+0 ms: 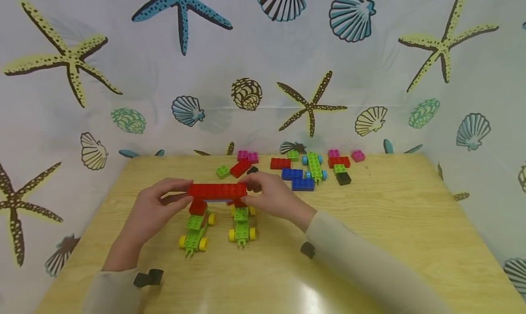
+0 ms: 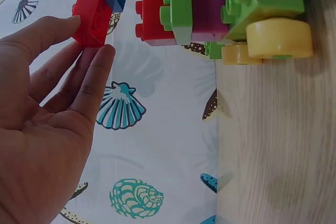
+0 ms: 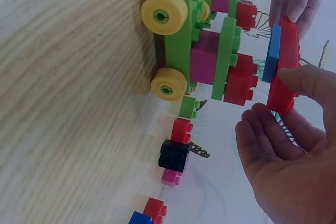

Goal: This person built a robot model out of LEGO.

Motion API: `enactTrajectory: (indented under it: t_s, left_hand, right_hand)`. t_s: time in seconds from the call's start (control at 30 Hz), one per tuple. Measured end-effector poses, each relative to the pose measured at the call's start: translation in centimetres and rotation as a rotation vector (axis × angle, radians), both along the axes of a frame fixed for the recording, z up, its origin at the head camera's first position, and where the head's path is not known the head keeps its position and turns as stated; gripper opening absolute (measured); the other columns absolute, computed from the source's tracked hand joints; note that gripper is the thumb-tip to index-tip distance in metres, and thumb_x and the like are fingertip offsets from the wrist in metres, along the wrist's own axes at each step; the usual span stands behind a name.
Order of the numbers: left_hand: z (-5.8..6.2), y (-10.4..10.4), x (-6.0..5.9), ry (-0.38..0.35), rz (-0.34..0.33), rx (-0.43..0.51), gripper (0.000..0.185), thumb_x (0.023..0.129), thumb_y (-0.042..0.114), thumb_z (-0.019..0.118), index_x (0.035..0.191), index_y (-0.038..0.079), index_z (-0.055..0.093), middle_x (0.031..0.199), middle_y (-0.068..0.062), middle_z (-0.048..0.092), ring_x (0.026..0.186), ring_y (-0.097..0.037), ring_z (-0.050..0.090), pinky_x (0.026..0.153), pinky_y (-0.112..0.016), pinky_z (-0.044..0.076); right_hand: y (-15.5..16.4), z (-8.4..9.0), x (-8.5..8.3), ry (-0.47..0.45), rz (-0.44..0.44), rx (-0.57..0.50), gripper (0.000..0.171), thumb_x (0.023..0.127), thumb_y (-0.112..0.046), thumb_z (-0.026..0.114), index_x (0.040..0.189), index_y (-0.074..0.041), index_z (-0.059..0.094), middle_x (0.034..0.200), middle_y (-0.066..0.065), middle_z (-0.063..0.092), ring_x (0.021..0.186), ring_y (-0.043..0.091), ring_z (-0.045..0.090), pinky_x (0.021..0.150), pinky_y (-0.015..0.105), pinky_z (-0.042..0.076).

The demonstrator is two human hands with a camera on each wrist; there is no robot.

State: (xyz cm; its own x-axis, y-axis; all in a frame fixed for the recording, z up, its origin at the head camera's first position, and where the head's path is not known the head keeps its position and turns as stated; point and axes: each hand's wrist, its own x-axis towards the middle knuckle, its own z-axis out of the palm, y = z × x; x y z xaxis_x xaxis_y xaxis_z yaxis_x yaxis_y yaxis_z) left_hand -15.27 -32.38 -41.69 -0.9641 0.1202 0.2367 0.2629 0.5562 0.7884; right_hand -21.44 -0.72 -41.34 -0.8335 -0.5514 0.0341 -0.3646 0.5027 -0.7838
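Both hands pinch one long red brick point(image 1: 217, 191), left hand point(image 1: 154, 209) and right hand point(image 1: 273, 196) at opposite ends (blue plate beneath). It hovers over two green wheeled stacks point(image 1: 218, 225).

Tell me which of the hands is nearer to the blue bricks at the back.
Right. The right hand lies just in front-left of the blue bricks; the left hand is farther left, beyond the red beam.

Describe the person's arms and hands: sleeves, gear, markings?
Both hands are bare: left hand, right hand. Long light beige sleeves, left sleeve and right sleeve. A small black device sits at each wrist: left, right. No rings or markings visible.
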Motion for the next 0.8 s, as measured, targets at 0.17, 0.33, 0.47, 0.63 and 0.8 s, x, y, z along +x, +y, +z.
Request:
enactTrajectory:
  t_s: [0.17, 0.33, 0.47, 0.63, 0.8]
  left_hand:
    - [-0.2, 0.1, 0.1, 0.002, 0.007, -0.001, 0.039, 0.104, 0.01, 0.08, 0.143, 0.009, 0.075, 0.14, -0.015, 0.074, 0.115, 0.015, 0.064, 0.096, -0.005, 0.056]
    - [-0.3, 0.3, 0.1, 0.008, 0.009, -0.022, 0.04, 0.104, 0.008, 0.08, 0.143, 0.008, 0.075, 0.14, -0.016, 0.074, 0.114, 0.017, 0.063, 0.095, -0.005, 0.055]
    - [-0.4, 0.3, 0.0, 0.009, -0.001, -0.031, 0.039, 0.104, 0.007, 0.08, 0.143, 0.006, 0.075, 0.139, -0.017, 0.074, 0.113, 0.018, 0.063, 0.095, -0.005, 0.056]
    - [-0.4, 0.4, -0.1, -0.002, -0.011, -0.034, 0.039, 0.103, 0.007, 0.08, 0.142, 0.004, 0.075, 0.139, -0.018, 0.074, 0.111, 0.017, 0.065, 0.095, -0.006, 0.057]
    - [-0.3, 0.4, -0.1, -0.021, -0.021, -0.035, 0.039, 0.104, 0.007, 0.079, 0.142, 0.004, 0.074, 0.14, -0.018, 0.074, 0.112, 0.016, 0.065, 0.095, -0.008, 0.058]
  right_hand:
    - [-0.3, -0.6, -0.3, -0.015, 0.002, 0.01, 0.041, 0.107, -0.021, 0.077, 0.146, -0.014, 0.071, 0.137, 0.006, 0.078, 0.127, 0.031, 0.072, 0.114, 0.048, 0.061]
    - [-0.3, -0.9, -0.4, -0.006, 0.002, 0.033, 0.041, 0.107, -0.021, 0.076, 0.147, -0.013, 0.07, 0.135, 0.004, 0.079, 0.124, 0.025, 0.073, 0.113, 0.044, 0.062]
    - [-0.1, -1.1, -0.3, -0.007, 0.005, 0.033, 0.041, 0.106, -0.02, 0.077, 0.146, -0.012, 0.071, 0.136, 0.005, 0.078, 0.123, 0.025, 0.074, 0.112, 0.044, 0.063]
    - [-0.1, -1.3, -0.3, -0.009, 0.001, 0.037, 0.04, 0.105, -0.021, 0.08, 0.143, -0.013, 0.072, 0.133, 0.004, 0.079, 0.119, 0.023, 0.074, 0.11, 0.042, 0.063]
    - [-0.1, -1.5, -0.3, -0.025, -0.004, 0.034, 0.04, 0.103, -0.021, 0.083, 0.14, -0.013, 0.072, 0.13, 0.003, 0.08, 0.117, 0.022, 0.075, 0.109, 0.041, 0.064]
